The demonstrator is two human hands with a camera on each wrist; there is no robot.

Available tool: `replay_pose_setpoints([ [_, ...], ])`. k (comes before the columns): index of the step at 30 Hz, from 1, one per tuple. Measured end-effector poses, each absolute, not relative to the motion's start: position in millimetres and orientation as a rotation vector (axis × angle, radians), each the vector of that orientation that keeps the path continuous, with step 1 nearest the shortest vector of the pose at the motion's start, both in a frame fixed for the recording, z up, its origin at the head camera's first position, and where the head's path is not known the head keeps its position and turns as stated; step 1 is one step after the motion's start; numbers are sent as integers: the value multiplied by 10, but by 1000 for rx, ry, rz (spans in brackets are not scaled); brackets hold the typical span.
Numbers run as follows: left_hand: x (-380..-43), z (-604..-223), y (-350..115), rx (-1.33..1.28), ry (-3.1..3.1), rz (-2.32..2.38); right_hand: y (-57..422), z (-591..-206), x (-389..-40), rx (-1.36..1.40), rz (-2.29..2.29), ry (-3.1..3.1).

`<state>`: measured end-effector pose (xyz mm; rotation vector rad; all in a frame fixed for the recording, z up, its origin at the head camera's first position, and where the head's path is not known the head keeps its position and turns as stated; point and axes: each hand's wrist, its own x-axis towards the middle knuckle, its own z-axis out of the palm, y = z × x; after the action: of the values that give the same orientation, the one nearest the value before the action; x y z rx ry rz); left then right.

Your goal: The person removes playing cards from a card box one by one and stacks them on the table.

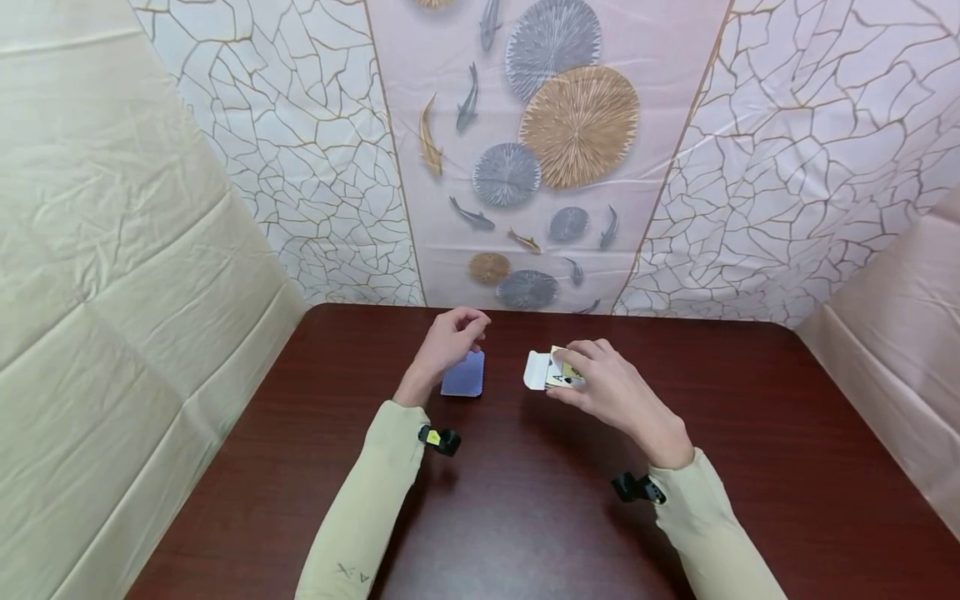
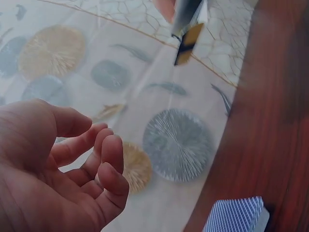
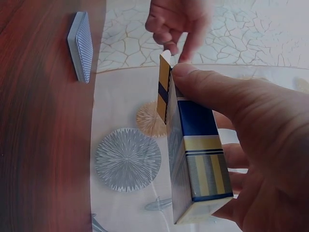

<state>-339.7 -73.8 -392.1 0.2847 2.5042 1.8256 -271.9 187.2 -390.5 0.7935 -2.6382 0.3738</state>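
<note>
Our right hand [image 1: 611,387] pinches a small blue, gold and white cardboard card box [image 3: 203,145], with the thumb on one side and the fingers on the other. We hold the box up over the shiny, dark red-brown wooden table [image 1: 525,517]. Its open end flap [image 1: 536,371], white on the inside, sticks out toward our left hand [image 1: 448,343]. That hand hangs free, with its fingers loosely bent, near a neat stack of blue-and-white patterned playing cards [image 1: 462,379]. The stack lies on the table, left of the box.
</note>
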Motion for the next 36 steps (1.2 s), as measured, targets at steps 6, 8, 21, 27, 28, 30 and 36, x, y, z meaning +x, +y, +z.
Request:
replay_pose_setpoints([
  [6, -3322, -3875, -671, 338, 2476, 1860, 1881, -3903, -2715, 796, 373, -2621],
  [8, -3302, -3875, -656, 329, 2457, 1871, 1881, -3897, -2713, 800, 373, -2619],
  [21, -3121, -3895, -511, 344, 2356, 1923, 1873, -3875, -2711, 820, 379, -2610],
  [27, -3045, -3909, -425, 358, 2357, 1899, 1874, -3870, -2714, 825, 377, -2584],
  [28, -3034, -3911, -409, 363, 2355, 1897, 1876, -3869, -2713, 821, 379, -2587],
  [30, -3021, -3919, -375, 372, 2339, 1897, 1879, -3868, -2709, 816, 382, -2593],
  [36, -2993, -3968, -278, 388, 2298, 1895, 1880, -3869, -2696, 806, 399, -2613],
])
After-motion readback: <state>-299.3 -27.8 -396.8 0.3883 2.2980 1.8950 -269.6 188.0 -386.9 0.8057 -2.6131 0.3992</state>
